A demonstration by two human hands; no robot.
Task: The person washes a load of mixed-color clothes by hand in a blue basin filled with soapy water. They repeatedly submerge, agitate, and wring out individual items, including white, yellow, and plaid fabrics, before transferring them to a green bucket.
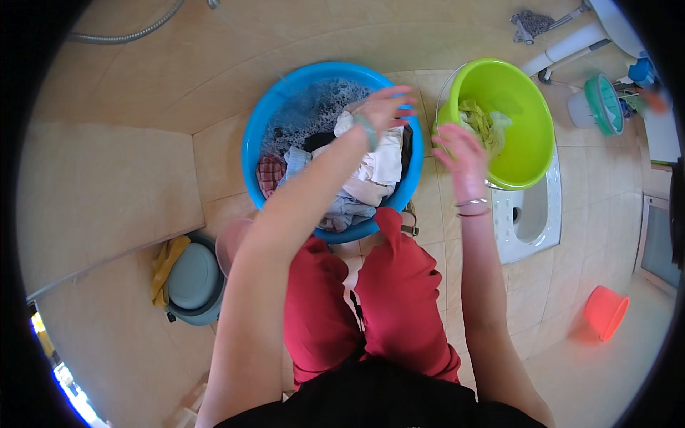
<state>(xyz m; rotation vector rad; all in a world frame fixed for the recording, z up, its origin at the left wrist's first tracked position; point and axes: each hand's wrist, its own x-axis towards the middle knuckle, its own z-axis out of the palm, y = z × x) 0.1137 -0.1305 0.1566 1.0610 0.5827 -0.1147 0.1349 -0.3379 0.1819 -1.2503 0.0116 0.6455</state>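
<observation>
A round blue basin of soapy water stands before my knees. White clothes, a red checked cloth and grey-blue garments lie in it. My left hand, with a pale bangle at the wrist, is over the basin's right part, fingers stretched apart and holding nothing. My right hand is at the near left side of a lime-green bucket, its fingers spread and empty; whether it touches the rim I cannot tell. Inside the bucket lies a crumpled yellow-green cloth with something whitish.
A white squat toilet lies just below the bucket. To the far right are a red-orange bucket and a teal-and-white container. Grey-blue basins with a yellow cloth sit at left. A shower hose hangs at upper left.
</observation>
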